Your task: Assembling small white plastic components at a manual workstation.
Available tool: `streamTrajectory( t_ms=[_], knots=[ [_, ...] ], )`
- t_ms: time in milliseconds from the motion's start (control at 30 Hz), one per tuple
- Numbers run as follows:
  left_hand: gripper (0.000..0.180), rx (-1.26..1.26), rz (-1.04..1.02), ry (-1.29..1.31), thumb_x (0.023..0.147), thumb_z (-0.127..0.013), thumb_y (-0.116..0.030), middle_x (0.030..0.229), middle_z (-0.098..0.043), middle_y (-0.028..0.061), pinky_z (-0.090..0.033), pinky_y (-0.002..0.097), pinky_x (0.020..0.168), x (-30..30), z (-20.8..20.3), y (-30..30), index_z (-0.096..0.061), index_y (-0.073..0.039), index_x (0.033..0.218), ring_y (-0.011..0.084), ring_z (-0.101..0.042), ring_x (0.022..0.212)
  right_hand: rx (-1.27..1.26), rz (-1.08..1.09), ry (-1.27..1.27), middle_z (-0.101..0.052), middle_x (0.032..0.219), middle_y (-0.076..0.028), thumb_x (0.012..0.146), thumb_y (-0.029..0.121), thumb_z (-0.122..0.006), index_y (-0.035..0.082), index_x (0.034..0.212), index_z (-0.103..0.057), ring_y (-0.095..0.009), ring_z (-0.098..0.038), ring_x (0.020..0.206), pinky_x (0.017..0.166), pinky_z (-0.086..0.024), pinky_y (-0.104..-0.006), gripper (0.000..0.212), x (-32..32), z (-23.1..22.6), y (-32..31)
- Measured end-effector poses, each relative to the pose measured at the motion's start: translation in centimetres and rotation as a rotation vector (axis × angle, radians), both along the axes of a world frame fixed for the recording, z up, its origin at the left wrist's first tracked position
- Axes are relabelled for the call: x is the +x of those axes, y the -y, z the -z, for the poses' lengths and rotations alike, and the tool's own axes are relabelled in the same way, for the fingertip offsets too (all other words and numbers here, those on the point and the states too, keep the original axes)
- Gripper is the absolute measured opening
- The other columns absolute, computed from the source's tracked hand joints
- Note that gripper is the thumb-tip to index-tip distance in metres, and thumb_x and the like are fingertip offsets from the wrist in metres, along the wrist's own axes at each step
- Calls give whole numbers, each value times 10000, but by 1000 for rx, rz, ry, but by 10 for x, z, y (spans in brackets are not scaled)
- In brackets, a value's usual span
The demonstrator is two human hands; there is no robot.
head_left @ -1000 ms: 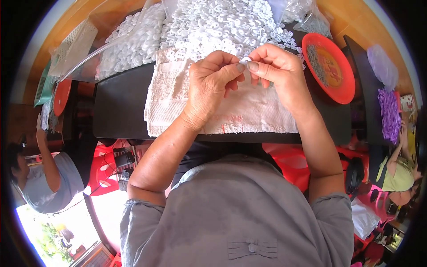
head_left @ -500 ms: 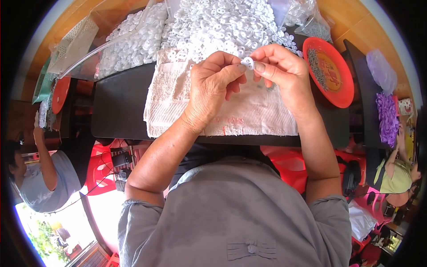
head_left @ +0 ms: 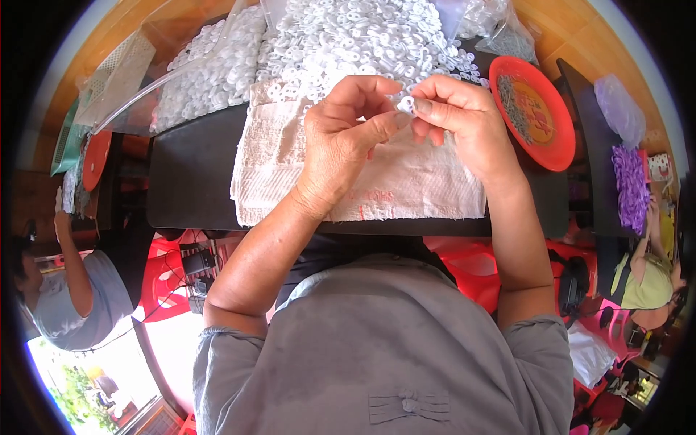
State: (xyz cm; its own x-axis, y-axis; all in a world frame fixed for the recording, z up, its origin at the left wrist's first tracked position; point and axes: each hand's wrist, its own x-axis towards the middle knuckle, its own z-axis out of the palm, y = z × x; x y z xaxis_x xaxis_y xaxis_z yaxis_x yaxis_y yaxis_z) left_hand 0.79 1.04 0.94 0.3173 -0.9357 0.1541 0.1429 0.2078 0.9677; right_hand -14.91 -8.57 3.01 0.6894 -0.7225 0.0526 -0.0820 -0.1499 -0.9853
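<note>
Between my hands, above the cloth, is a small white plastic piece (head_left: pixel 406 105) with rounded ends and dark spots that look like holes. My right hand (head_left: pixel 467 123) pinches it between thumb and index finger. At its left side, the thumb tip of my left hand (head_left: pixel 341 127) reaches the piece, while the index finger arches away from the thumb, leaving a gap. Beneath both hands lies a folded off-white towel (head_left: pixel 279 188). A large heap of similar white pieces (head_left: pixel 355 40) spreads just beyond the fingers.
On the right, a red plate (head_left: pixel 557 156) holds many thin grey metal pins (head_left: pixel 513 105). A clear plastic bin (head_left: pixel 116 116) with white pieces leans at the left. The dark table (head_left: pixel 192 174) borders the towel. Co-workers sit at both sides, one near purple pieces (head_left: pixel 631 192).
My left index finger has lifted off the white piece and parted from the thumb. My right hand keeps its pinch, with the piece slightly turned.
</note>
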Motion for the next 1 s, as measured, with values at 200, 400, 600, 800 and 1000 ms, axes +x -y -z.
streamTrajectory(
  t_ms=[200,400,600,800,1000],
  knots=[
    [92,51,56,41,872,-659,-45,793,-663,50,-421,190,511,2,1,1,-674,-6,954,65,-564,641,39,-74,-4,-614,699,-17,912,205,-600,23,884,-630,-74,-570,619,537,-376,-197,187,-4,-2,3],
    [96,157,76,-36,872,-653,-66,757,-662,72,-415,208,488,5,-3,3,-659,23,906,87,-552,581,-53,-90,-20,-595,671,-8,885,118,-609,22,867,-641,-53,-520,585,504,-362,-198,104,0,3,0],
    [85,183,97,-213,844,-646,-44,735,-657,106,-414,227,463,9,-1,5,-643,33,880,120,-561,551,29,-29,96,-620,749,-12,845,40,-645,6,898,-645,-53,-537,610,526,-397,-181,63,4,2,-6],
    [83,176,121,-204,846,-643,-38,738,-660,103,-420,226,460,10,2,6,-640,29,894,121,-570,550,-75,-1,66,-633,857,-27,847,28,-634,4,968,-624,-72,-578,716,578,-418,-201,124,3,4,-5],
    [86,168,121,-222,850,-633,-19,748,-668,102,-416,214,453,8,2,7,-644,25,923,110,-580,559,-245,17,157,-655,830,-13,810,-20,-658,-5,940,-646,-55,-589,736,640,-479,-200,131,8,11,-7]
  ],
)
